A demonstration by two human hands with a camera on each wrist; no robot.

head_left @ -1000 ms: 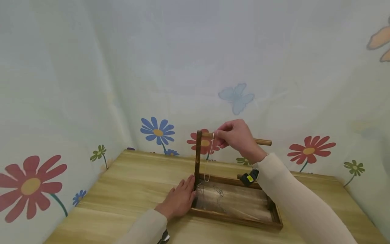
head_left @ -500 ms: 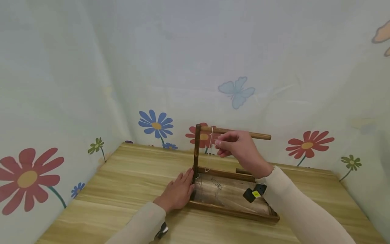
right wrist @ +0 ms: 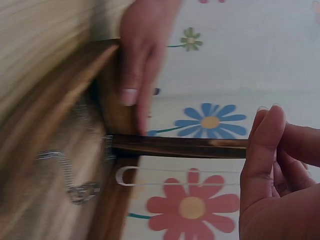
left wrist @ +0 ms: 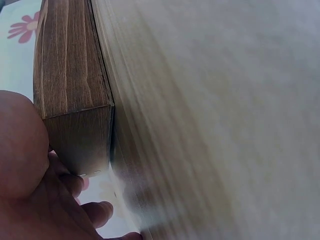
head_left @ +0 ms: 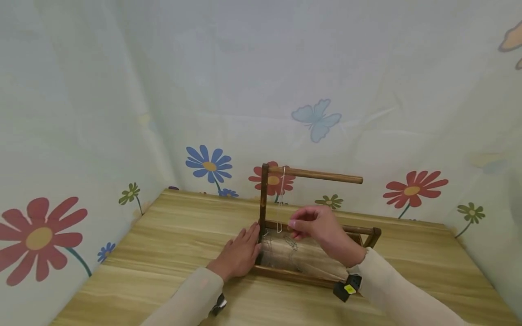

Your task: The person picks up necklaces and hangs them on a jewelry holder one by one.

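Head view: necklace (head_left: pixel 282 197) hangs left on the bar (head_left: pixel 326 174)
Necklace: likely light, limp; pinch its top
Right hand (head_left: pixel 324 231): fingertips together, seemingly holding nothing
Left hand (head_left: pixel 238 256): fingers extended against stand (head_left: pixel 263 199)

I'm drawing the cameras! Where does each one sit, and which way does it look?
Head: on the person's head, looking forward and down at the wooden tray; left hand, right hand and sleeves show.
Left wrist: worn there, looking at a dark wooden corner; part of that hand shows.
Right wrist: worn there, looking past its fingers at the flowery backdrop; both hands show.
Shared: head and right wrist both see the white loop.
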